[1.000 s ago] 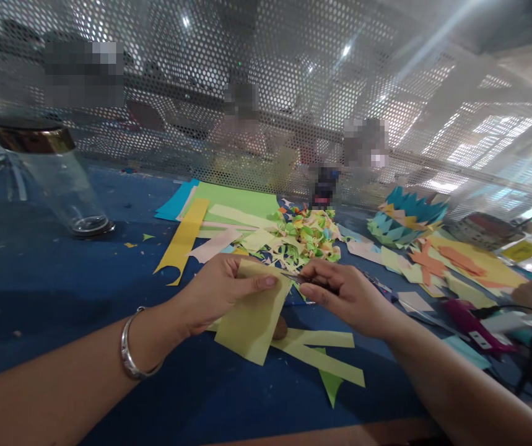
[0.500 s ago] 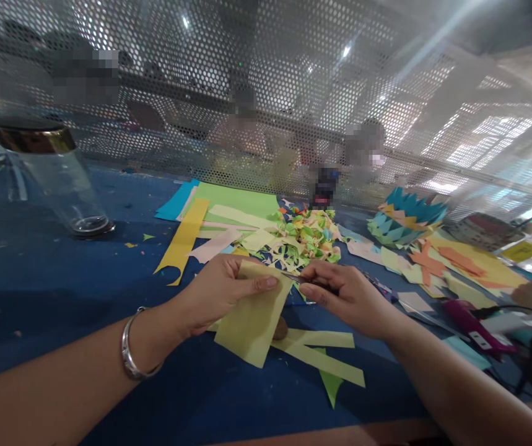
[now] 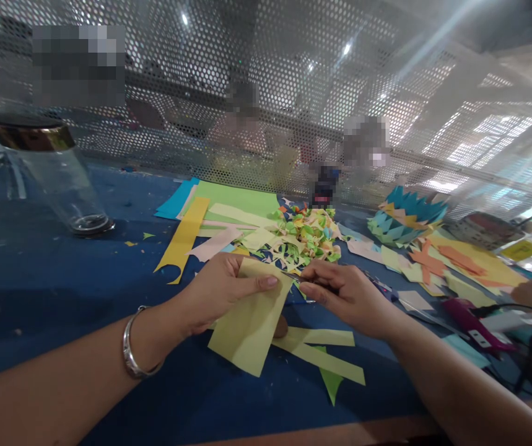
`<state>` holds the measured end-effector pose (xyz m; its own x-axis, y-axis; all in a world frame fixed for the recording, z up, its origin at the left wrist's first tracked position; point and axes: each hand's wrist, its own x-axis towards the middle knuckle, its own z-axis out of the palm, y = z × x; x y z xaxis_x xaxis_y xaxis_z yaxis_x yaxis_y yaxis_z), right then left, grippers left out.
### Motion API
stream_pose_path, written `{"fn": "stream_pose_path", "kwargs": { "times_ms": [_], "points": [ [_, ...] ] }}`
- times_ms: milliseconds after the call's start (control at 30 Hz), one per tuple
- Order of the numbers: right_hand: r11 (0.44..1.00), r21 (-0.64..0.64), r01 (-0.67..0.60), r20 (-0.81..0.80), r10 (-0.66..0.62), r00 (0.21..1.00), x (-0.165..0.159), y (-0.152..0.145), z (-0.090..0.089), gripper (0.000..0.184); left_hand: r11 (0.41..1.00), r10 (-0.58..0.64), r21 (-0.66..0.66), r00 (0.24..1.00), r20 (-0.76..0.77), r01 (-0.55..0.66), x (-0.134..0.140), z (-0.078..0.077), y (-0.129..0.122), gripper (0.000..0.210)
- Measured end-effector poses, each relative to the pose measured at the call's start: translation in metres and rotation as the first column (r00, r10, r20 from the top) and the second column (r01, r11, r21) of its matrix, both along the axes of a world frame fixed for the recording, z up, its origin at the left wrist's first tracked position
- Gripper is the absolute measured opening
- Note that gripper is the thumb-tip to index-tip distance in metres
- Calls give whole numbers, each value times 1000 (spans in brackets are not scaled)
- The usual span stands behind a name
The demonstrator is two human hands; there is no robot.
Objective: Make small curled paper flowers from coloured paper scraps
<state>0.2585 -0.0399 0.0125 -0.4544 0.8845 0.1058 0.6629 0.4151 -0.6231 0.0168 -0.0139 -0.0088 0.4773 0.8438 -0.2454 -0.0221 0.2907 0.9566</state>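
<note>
My left hand [image 3: 226, 288] grips a pale yellow paper piece [image 3: 251, 328], its thumb flat on the front face and the fingers behind. My right hand [image 3: 344, 294] is closed around scissors [image 3: 293, 277], whose handles are mostly covered by the fingers. Their thin metal blades touch the paper's upper right edge. Pale yellow strips [image 3: 326, 359] and a green paper scrap [image 3: 331, 379] lie on the table below the hands. A brown round thing [image 3: 280, 327] shows partly behind the paper.
Just beyond my hands is a heap of paper cuttings [image 3: 309, 238], with green sheets [image 3: 240, 195] and a yellow strip [image 3: 186, 238] to its left. A glass bottle [image 3: 61, 186] stands at left. A paper crown [image 3: 407, 217] and a purple power strip [image 3: 474, 325] are at right.
The lower end of the paper piece has swung slightly down and to the left. Both hands keep almost the same place and grip.
</note>
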Motion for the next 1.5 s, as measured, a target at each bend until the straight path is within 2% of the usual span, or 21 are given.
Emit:
{"fn": "stream_pose_path", "kwargs": {
  "times_ms": [167, 467, 867, 1100, 1333, 1500],
  "points": [
    [1000, 22, -2, 14, 1, 1000, 0, -1, 1, 32, 1000, 6, 7, 1000, -31, -6, 0, 4, -1, 32],
    [999, 46, -5, 40, 3, 999, 0, 1, -2, 32, 999, -16, 34, 999, -36, 18, 0, 0, -2, 31],
    [998, 68, 3, 51, -7, 999, -1, 0, -1, 32, 1000, -18, -8, 1000, 2, 18, 3, 4, -3, 31],
    [997, 77, 1, 82, -7, 997, 0, 0, -1, 32, 1000, -26, -3, 1000, 10, 26, 2, 0, -3, 35],
    [997, 78, -12, 92, 4, 996, 0, 1, -3, 31, 998, -64, -13, 998, 12, 65, 3, 1, -6, 27],
    [996, 87, -16, 108, 6, 994, 0, 1, -3, 32, 996, -82, -40, 996, 40, 84, 3, 1, -6, 29]
  ]
}}
